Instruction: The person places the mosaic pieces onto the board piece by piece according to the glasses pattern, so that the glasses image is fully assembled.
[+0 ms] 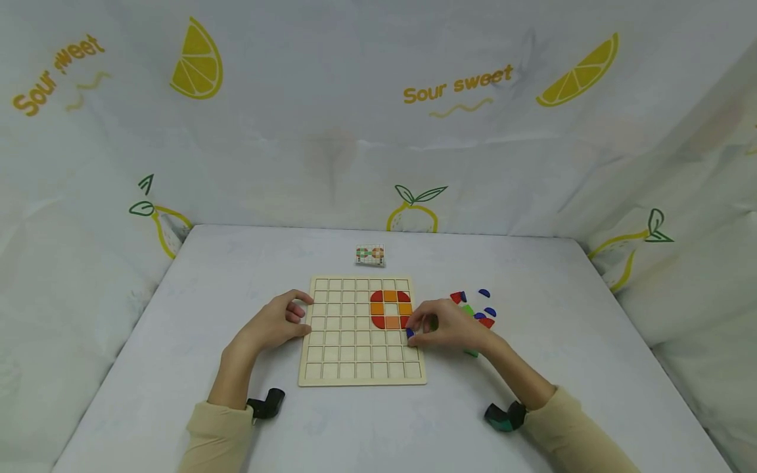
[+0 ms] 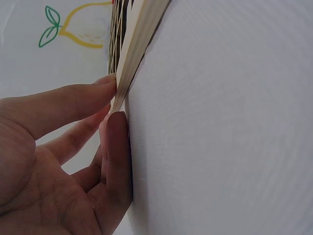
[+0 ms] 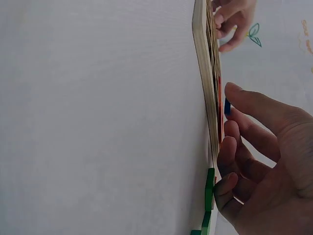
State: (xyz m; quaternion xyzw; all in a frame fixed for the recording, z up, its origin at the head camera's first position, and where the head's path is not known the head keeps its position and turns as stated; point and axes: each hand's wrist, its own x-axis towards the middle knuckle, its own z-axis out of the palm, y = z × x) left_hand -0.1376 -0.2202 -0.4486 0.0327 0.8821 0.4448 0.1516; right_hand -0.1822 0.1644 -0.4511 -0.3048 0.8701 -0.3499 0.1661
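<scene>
A square wooden grid board (image 1: pixel 340 338) lies on the table. At its left edge, the left hand (image 1: pixel 278 322) rests its thumb and index finger against the rim, spread apart; the left wrist view shows the fingertips at the board's side (image 2: pixel 129 61). The right hand (image 1: pixel 446 323) pinches a small blue piece (image 1: pixel 410 334) between thumb and finger, over the board's right side. That blue piece (image 3: pixel 227 106) appears edge-on in the right wrist view, just off the board. Red and orange pieces (image 1: pixel 391 296) form a rounded ring around one bare cell in the upper right of the grid.
Loose blue, red and green pieces (image 1: pixel 487 322) lie right of the board, partly hidden by the right hand. Behind the board is a small stack of pattern cards (image 1: pixel 370 255). A white lemon-print curtain (image 1: pixel 296 164) hangs behind the white table (image 1: pixel 236 263).
</scene>
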